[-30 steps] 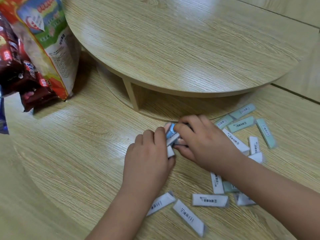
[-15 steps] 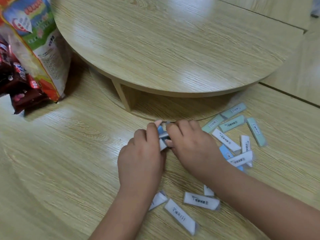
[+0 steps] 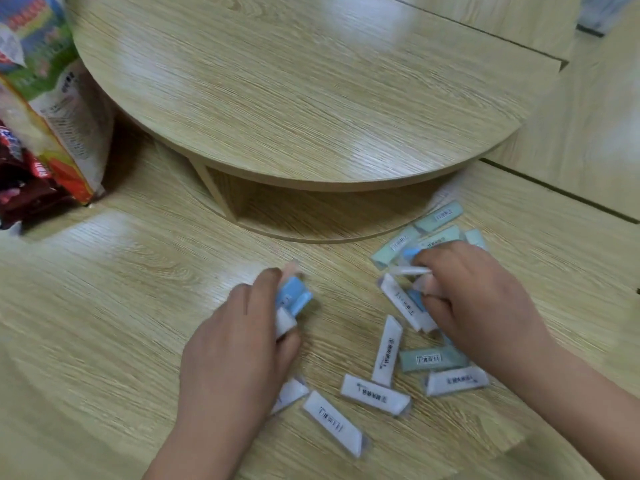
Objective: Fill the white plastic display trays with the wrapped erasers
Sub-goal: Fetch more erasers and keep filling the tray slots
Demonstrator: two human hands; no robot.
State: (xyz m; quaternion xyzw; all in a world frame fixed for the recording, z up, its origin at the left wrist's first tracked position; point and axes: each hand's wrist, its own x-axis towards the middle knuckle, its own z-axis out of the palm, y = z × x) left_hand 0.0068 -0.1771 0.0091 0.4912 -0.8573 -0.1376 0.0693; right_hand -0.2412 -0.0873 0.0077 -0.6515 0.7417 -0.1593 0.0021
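Note:
My left hand (image 3: pixel 239 344) grips a small bundle of wrapped erasers (image 3: pixel 292 299), blue ones on top and a white one below. My right hand (image 3: pixel 474 299) is down in the loose pile to the right, its fingers curled round a white wrapped eraser (image 3: pixel 410 270). Several more wrapped erasers lie on the wooden surface: white ones (image 3: pixel 375 393) near the front, a green one (image 3: pixel 431 359) by my right wrist, and pale green ones (image 3: pixel 438 216) at the back of the pile. No white display tray is in view.
A low round wooden shelf (image 3: pixel 311 98) rises behind the hands, with a gap beneath its rim. Snack bags (image 3: pixel 45 109) stand at the left edge. A seam in the wooden surface (image 3: pixel 561 192) runs along the right.
My hands were together on the bundle. Now my right hand has moved right into the loose pile and closed on a white eraser, while my left keeps the bundle.

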